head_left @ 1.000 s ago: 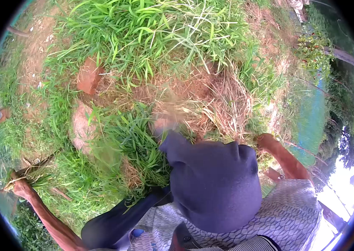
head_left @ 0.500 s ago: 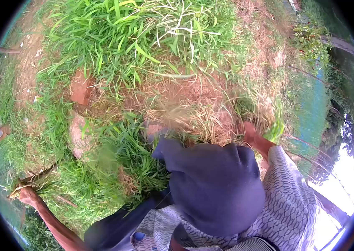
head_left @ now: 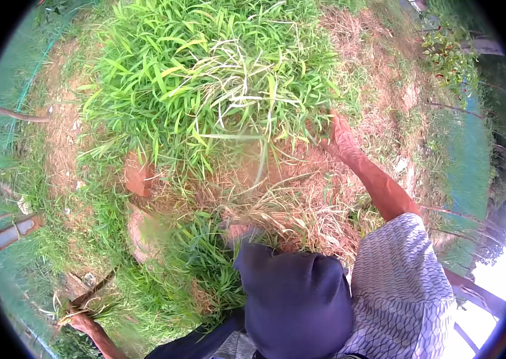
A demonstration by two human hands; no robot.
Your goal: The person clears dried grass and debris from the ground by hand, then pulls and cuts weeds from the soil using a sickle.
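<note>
My left hand [head_left: 81, 319], at the lower left, is closed around a dark, slightly curved blade-like tool [head_left: 95, 290]. Dry and green grass strands [head_left: 60, 312] stick out from the same grip. My right hand [head_left: 341, 136] reaches forward with its fingers stretched out, at the right edge of a tall clump of green grass [head_left: 163, 84]. Nothing shows in its palm, though the blades partly cover the fingertips. Pale dry stalks [head_left: 241, 90] lie across the clump. Cut straw-coloured grass [head_left: 307, 218] is spread on the soil just in front of my body.
A reddish brick [head_left: 138, 173] and a pale stone [head_left: 140, 233] sit left of centre. More green grass [head_left: 205, 263] grows close to my lap. Green netting [head_left: 465, 185] stands at the right, and a leafy bush [head_left: 444, 57] at the upper right.
My right hand was low at the right beside a bunch of grass; it has moved forward to the tall clump and holds no bunch. My left hand keeps its grip and appears lower and further right.
</note>
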